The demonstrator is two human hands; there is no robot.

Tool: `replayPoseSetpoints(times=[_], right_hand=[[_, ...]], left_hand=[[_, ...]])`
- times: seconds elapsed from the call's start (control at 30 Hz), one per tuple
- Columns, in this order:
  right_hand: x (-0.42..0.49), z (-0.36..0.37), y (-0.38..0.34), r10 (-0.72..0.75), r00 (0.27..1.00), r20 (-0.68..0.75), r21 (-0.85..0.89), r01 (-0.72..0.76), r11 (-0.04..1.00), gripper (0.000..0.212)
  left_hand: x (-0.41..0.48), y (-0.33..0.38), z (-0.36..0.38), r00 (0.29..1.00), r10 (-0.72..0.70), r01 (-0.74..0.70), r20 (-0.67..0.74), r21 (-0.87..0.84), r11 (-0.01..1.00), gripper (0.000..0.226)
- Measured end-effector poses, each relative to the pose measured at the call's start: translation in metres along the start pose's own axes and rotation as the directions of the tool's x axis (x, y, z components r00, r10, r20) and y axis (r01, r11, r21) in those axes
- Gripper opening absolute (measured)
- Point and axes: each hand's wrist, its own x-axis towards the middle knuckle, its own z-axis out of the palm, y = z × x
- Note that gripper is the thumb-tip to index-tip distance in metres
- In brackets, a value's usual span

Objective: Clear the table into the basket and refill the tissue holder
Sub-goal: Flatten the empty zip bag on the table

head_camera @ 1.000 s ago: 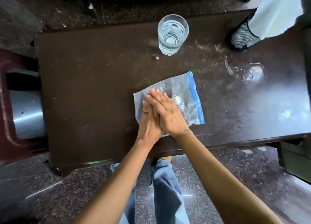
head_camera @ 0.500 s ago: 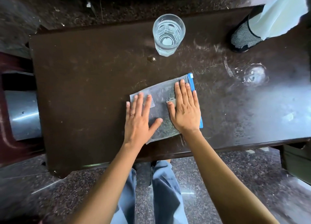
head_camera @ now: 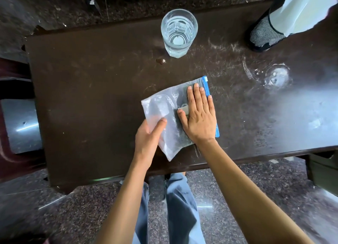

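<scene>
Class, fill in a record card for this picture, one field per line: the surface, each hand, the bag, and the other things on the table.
Surface: dark, scratched table
Left hand: grips the zip bag at its left edge, thumb on top, that side raised
Right hand: flat, pressing the bag down beside its blue zip strip
Bag contents: small items, too unclear to name
Glass: upright, holds water, apart from the bag
Mesh holder: far right corner, white sheet sticking out
Small brown object: near the glass
</scene>
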Motion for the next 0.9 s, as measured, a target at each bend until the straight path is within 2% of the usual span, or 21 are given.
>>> replayPoseSetpoints(times=[0.13, 0.2, 0.23, 0.27, 0.33, 0.43, 0.5, 0.53, 0.6, 0.67, 0.73, 0.8, 0.9], right_hand=[[0.001, -0.001, 0.004, -0.016, 1.000, -0.010, 0.085, 0.017, 0.996, 0.071], [0.000, -0.003, 0.005, -0.007, 0.999, -0.041, 0.183, 0.014, 0.983, 0.064], [0.000, -0.005, 0.006, 0.025, 0.998, -0.064, 0.291, -0.005, 0.957, 0.059], [0.000, -0.010, 0.006, 0.092, 0.994, -0.059, 0.453, -0.056, 0.890, 0.054], [-0.003, -0.022, 0.011, 0.240, 0.971, 0.004, 0.739, -0.165, 0.653, 0.049], [-0.014, -0.031, 0.026, 0.359, 0.933, -0.034, 0.883, -0.140, 0.448, 0.036], [-0.020, -0.034, 0.034, 0.399, 0.917, -0.001, 0.930, -0.146, 0.338, 0.032], [-0.021, -0.035, 0.037, 0.404, 0.915, 0.006, 0.929, -0.154, 0.336, 0.031], [-0.022, -0.039, 0.038, 0.389, 0.921, -0.007, 0.901, -0.162, 0.401, 0.029], [-0.020, -0.044, 0.037, 0.413, 0.910, -0.015, 0.863, -0.197, 0.465, 0.026], [-0.017, -0.048, 0.035, 0.502, 0.865, -0.014, 0.809, -0.285, 0.514, 0.024], [-0.016, -0.049, 0.033, 0.561, 0.827, -0.006, 0.741, -0.373, 0.558, 0.021], [-0.021, -0.047, 0.029, 0.501, 0.865, -0.012, 0.631, -0.382, 0.675, 0.022]], left_hand=[[-0.001, 0.021, 0.018, 0.964, 0.196, -0.202, 0.180, 0.013, 0.979, 0.053], [0.001, 0.024, 0.032, 0.931, 0.287, -0.325, 0.226, 0.155, 0.933, 0.067], [0.003, 0.025, 0.041, 0.907, 0.331, -0.393, 0.261, 0.239, 0.888, 0.074], [0.006, 0.024, 0.050, 0.880, 0.365, -0.451, 0.304, 0.291, 0.844, 0.081], [0.014, 0.019, 0.066, 0.852, 0.374, -0.497, 0.366, 0.342, 0.797, 0.089], [0.029, 0.006, 0.085, 0.846, 0.365, -0.520, 0.389, 0.447, 0.728, 0.080], [0.037, -0.004, 0.094, 0.836, 0.395, -0.548, 0.381, 0.557, 0.624, 0.072], [0.040, -0.009, 0.098, 0.829, 0.416, -0.557, 0.374, 0.625, 0.547, 0.069], [0.045, -0.016, 0.107, 0.824, 0.442, -0.533, 0.354, 0.748, 0.395, 0.067], [0.048, -0.020, 0.113, 0.833, 0.457, -0.471, 0.312, 0.834, 0.289, 0.065], [0.050, -0.025, 0.118, 0.831, 0.493, -0.395, 0.256, 0.897, 0.200, 0.061], [0.050, -0.029, 0.123, 0.820, 0.532, -0.349, 0.210, 0.921, 0.174, 0.056], [0.048, -0.025, 0.130, 0.816, 0.556, -0.325, 0.156, 0.920, 0.220, 0.057]])
